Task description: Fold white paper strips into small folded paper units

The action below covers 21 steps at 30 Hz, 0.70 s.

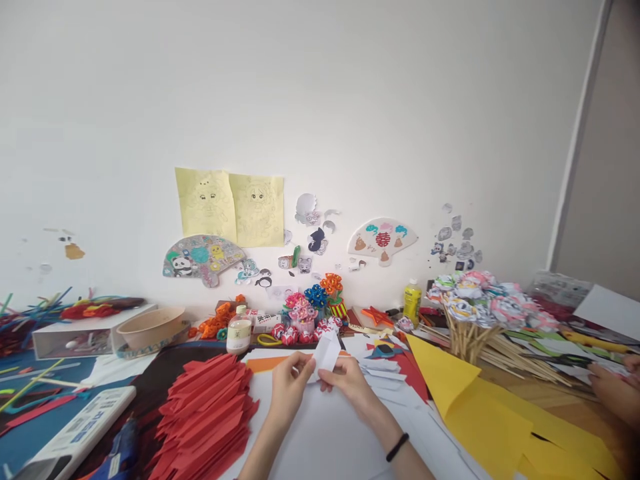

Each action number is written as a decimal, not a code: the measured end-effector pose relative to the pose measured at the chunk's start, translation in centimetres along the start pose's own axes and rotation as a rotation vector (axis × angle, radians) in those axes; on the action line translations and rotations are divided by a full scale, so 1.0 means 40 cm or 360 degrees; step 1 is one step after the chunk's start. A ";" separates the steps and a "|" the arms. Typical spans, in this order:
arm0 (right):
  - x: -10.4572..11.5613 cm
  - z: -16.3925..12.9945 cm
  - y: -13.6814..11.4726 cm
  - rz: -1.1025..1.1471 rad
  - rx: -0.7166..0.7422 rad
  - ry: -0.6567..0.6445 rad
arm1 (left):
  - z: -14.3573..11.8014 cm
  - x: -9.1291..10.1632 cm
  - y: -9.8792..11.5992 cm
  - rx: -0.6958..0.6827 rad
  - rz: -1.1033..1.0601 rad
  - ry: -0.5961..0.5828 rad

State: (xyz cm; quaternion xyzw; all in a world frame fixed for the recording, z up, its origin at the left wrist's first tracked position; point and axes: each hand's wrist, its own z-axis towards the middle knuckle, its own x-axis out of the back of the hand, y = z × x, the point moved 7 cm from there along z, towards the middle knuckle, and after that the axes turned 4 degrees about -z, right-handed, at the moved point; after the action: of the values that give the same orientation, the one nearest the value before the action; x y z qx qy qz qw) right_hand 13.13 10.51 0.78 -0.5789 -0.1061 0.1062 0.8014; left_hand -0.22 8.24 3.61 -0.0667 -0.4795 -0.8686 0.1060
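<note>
Both my hands meet over the white paper sheets [320, 433] in the middle of the table. A small folded piece of white paper [327, 352] stands upright between them. My left hand [294, 381] pinches its left edge between thumb and fingers. From the right, my right hand [350, 381] grips its lower part, with the fingertips curled beneath. A dark band circles my right wrist. Left of my hands lies a large heap of folded red paper pieces [205, 413]. Some white folded strips [385, 377] lie to the right.
Yellow paper sheets [480, 413] spread at the right, near a bundle of paper flowers on sticks [470, 310]. A power strip [83, 433] and a blue glue gun [120, 450] lie at left. Bottles stand along the wall. Another person's hand [615, 387] shows at far right.
</note>
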 end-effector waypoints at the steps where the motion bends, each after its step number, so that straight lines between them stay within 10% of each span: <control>1: 0.000 0.001 0.003 0.0005 -0.0002 -0.0001 | 0.000 0.000 -0.002 0.0001 0.0011 0.0004; 21: 0.046 -0.001 -0.005 -0.0020 -0.0021 0.0299 | 0.001 -0.029 -0.019 0.0029 0.0089 -0.0136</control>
State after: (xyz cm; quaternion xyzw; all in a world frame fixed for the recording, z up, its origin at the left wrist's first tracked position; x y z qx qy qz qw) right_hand 14.91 10.93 1.05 -0.5909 -0.0346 0.0457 0.8047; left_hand 0.72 8.81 2.75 -0.1162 -0.4895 -0.8572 0.1102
